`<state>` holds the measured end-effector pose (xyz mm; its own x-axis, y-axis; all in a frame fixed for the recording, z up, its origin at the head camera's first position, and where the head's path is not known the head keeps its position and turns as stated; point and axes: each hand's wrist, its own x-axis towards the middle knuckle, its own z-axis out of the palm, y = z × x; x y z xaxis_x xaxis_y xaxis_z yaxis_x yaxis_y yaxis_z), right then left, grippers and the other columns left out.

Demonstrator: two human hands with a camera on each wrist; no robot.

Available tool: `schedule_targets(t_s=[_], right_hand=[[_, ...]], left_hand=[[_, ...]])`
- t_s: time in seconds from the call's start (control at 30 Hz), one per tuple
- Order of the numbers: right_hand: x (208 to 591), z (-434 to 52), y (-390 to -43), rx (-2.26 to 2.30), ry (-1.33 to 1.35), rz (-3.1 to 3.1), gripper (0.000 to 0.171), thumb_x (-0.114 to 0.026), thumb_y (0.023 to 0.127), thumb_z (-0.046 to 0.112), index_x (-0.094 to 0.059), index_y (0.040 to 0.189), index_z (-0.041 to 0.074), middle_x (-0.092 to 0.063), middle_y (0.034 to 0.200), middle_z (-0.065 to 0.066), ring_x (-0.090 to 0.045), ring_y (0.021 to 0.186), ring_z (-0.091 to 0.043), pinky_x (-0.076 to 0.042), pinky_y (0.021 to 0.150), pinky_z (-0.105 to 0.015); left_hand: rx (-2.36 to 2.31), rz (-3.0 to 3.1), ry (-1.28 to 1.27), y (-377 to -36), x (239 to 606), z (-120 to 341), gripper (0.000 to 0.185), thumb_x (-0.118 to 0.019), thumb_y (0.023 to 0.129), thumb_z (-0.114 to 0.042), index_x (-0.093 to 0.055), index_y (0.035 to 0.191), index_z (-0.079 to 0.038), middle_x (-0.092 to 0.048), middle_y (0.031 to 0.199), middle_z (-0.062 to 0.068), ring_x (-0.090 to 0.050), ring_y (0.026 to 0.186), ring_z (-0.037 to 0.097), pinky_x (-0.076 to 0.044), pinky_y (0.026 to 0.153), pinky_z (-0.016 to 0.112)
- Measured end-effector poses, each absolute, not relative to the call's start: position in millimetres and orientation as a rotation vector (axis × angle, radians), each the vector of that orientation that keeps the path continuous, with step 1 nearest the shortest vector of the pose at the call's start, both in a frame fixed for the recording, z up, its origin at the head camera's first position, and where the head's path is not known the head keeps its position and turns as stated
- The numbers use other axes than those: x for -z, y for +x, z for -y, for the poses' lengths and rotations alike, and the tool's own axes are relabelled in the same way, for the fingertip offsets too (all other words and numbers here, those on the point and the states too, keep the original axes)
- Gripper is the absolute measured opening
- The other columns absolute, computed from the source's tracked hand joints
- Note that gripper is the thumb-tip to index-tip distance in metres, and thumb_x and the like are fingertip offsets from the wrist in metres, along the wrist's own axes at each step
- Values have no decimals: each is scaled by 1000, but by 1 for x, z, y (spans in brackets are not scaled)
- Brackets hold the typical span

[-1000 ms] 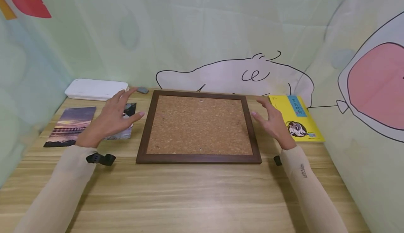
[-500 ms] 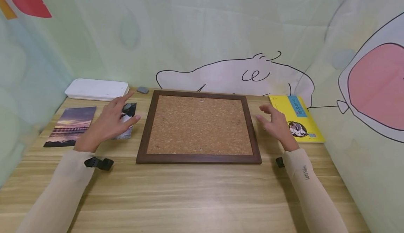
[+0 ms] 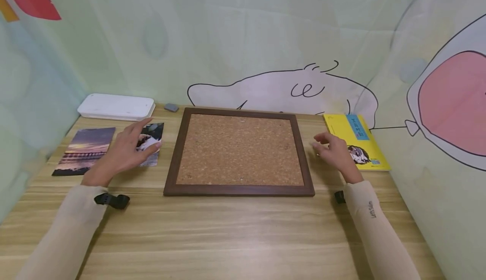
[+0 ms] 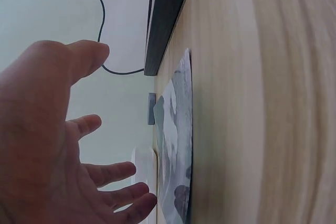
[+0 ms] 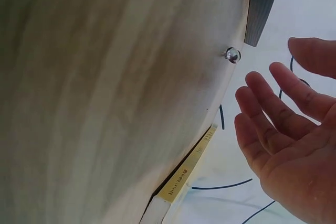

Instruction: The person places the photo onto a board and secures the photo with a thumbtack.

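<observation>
A framed cork board (image 3: pixel 243 149) is seen bare; nothing is held, and work appears barely begun.
The left hand (image 3: pixel 120 151) is poised, fingers spread, over an unattached photograph (image 3: pixel 152 135) beside the board; the right hand (image 3: pixel 336 154), fingers loosely bent, is held near a small shiny piece (image 5: pixel 232 54).

Speckled tan corkboard (image 3: pixel 241 150), dark brown frame (image 3: pixel 239 190), blue-labelled yellow book (image 3: pixel 367 147)
</observation>
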<state>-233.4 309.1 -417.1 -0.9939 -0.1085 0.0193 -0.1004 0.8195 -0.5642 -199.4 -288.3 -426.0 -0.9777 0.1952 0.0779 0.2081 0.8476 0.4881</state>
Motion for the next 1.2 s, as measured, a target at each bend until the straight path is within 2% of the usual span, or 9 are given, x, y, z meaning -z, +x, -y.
schedule_targets(t_s=[0.2, 0.43, 0.9, 1.2], right_hand=[[416, -309, -237, 847, -88, -2954, 32, -58, 102, 21, -62, 126, 0, -65, 118, -20, -60, 101, -32, -52, 85, -45], [416, -310, -241, 795, -104, -2972, 25, -61, 100, 19, -70, 114, 0, -71, 103, -17, -61, 83, -26, -51, 70, -32], [418, -307, -253, 779, -14, -2910, 24, -65, 99, 20, -74, 108, 0, -72, 96, -15, -62, 82, -25, -50, 71, -32], [419, -306, -256, 792, 6, -2892, 20, -67, 97, 14, -74, 107, 0, -71, 95, -15, -61, 81, -24, -50, 70, -31]], left_hand=[[773, 2990, -337, -200, 427, 291, 86, -61, 97, -45, -15, 161, -11, -24, 153, 41, -24, 138, 61, -23, 102, 77], [738, 3011, -320, -202, 431, 294, 85, -62, 96, -44, -18, 160, -10, -27, 151, 42, -27, 135, 62, -25, 101, 78], [740, 3045, -281, -200, 431, 296, 85, -61, 97, -45, -16, 160, -10, -26, 151, 41, -22, 138, 62, -15, 106, 77], [665, 3049, -263, -198, 433, 299, 83, -63, 96, -41, -19, 158, -7, -28, 149, 43, -27, 134, 62, -23, 103, 77]])
